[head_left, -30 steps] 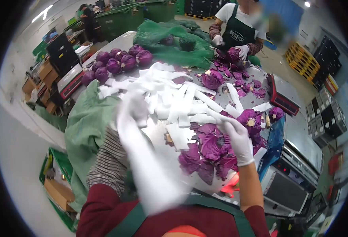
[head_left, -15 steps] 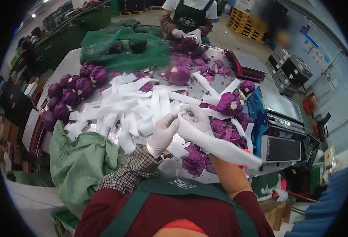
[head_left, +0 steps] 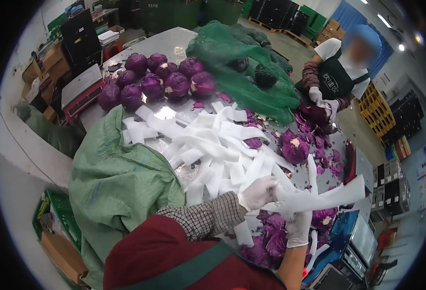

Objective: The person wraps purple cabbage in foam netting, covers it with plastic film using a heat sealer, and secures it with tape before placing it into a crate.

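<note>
A white foam net sleeve [head_left: 326, 199] stretches rightward from my gloved hands in the head view. My left hand [head_left: 260, 193] is closed, pinching the sleeve's near end. My right hand [head_left: 298, 229] is below it, at the same end, with its fingers mostly hidden behind the foam. Many more white foam sleeves [head_left: 205, 147] lie in a loose heap beyond my left hand. Purple cabbage leaves [head_left: 273, 234] lie beside and under my right wrist. A trimmed red cabbage [head_left: 294, 147] sits farther up the table.
Several red cabbages [head_left: 176, 86] are grouped at the far left. A green mesh bag [head_left: 242, 72] lies at the back, and a green woven sack [head_left: 121, 169] at the near left. A co-worker [head_left: 341, 72] handles a cabbage opposite. Scales [head_left: 351, 241] stand at the right edge.
The view has swung left, bringing the cabbage group and sack further into view. Both hands still hold the sleeve; its free end now points right and slightly upward instead of down toward me.
</note>
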Motion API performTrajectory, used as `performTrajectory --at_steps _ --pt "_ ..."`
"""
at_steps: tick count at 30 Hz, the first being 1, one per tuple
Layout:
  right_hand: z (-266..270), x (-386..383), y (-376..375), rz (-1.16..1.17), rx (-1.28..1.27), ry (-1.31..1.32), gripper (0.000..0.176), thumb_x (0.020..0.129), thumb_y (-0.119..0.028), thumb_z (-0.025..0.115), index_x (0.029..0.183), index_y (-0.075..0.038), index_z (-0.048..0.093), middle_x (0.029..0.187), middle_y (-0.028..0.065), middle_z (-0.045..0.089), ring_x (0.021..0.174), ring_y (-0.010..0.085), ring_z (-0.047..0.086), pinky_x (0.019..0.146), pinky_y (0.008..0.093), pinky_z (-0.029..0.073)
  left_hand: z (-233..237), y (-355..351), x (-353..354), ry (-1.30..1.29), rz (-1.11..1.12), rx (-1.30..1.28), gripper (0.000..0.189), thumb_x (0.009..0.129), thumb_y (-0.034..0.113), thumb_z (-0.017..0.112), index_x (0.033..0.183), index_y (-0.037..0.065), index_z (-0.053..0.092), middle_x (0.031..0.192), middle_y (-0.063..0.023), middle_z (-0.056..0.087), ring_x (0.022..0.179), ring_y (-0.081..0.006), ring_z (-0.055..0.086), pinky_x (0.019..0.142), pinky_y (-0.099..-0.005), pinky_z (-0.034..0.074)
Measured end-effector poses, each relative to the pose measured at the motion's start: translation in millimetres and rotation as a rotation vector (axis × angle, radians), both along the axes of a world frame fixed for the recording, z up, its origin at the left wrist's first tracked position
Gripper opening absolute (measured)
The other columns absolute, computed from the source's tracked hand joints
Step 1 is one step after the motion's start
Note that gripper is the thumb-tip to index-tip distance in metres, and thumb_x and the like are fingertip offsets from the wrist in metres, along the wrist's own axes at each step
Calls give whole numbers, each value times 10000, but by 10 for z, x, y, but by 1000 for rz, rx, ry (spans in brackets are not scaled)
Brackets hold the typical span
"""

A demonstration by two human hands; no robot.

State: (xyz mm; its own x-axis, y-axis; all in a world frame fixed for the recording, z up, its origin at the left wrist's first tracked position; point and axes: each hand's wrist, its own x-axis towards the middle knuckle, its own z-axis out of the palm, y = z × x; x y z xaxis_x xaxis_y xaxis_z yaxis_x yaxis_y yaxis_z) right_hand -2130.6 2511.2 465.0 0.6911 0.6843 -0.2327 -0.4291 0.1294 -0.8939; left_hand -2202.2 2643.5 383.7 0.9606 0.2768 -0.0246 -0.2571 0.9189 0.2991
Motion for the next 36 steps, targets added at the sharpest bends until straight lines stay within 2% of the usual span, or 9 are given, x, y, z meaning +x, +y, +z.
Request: performTrajectory --at_steps 1,3,7,10,15,18,23,28,36 --pt "-109 83 -34 152 -4 189 282 890 -168 457 1111 -1 513 972 69 587 841 171 592 733 312 487 61 85 54 -35 16 -95 129 898 145 465 909 34 528 820 -58 572 801 -193 581 727 -333 484" --pt "70 136 69 629 -710 -654 297 891 -171 479 1098 32 543 869 39 612 802 176 590 730 280 467 -173 289 215 -250 -173 -162 145 899 154 476 947 31 535 834 -46 572 813 -188 577 730 -337 482" --pt "-104 1092 -104 151 -320 -344 142 855 -85 479 730 -45 535 655 20 548 552 110 508 510 243 416 336 222 178 160 -317 131 260 890 183 523 1055 -19 526 698 -5 532 566 -83 479 509 -236 405" --pt "162 1664 -100 300 -52 -211 236 892 -186 470 905 14 595 826 88 628 753 167 592 703 289 454 14 307 301 144 -791 694 351 874 242 569 1101 -26 547 633 30 503 459 -31 380 402 -194 294" --pt "347 1626 341 -100 90 110 215 882 -205 503 927 -14 590 792 71 621 702 175 594 626 310 465 65 808 1016 101 -227 494 344 913 279 453 1060 -12 562 992 -124 606 787 -140 566 645 -277 464" --pt "-9 2038 424 238 -564 -204 239 844 -244 565 922 -20 597 695 31 577 622 180 574 538 339 454 -6 1172 1369 -192 -117 -119 443 957 327 323 1156 -39 476 1212 -198 507 1162 -294 468 996 -467 361" --pt "-429 2804 856 195 -515 -906 241 810 -261 594 851 -25 617 601 12 537 475 101 489 442 235 385 168 1300 1710 9 -165 -8 456 946 422 348 1174 51 486 1121 -151 568 1009 -260 573 873 -424 474" --pt "-661 3325 1112 88 -388 -17 190 811 -259 576 737 -84 567 519 -24 470 393 89 420 351 246 309 -387 1462 2010 697 -106 547 585 880 523 446 1184 25 492 1089 -131 582 916 -217 585 774 -324 481" --pt "-1821 3086 1049 51 -476 -212 433 903 -416 446 1028 -25 584 824 78 622 668 161 571 607 269 448 -1186 1548 2097 898 142 1145 567 877 487 456 1058 -38 571 896 -168 630 817 -202 597 718 -319 458"
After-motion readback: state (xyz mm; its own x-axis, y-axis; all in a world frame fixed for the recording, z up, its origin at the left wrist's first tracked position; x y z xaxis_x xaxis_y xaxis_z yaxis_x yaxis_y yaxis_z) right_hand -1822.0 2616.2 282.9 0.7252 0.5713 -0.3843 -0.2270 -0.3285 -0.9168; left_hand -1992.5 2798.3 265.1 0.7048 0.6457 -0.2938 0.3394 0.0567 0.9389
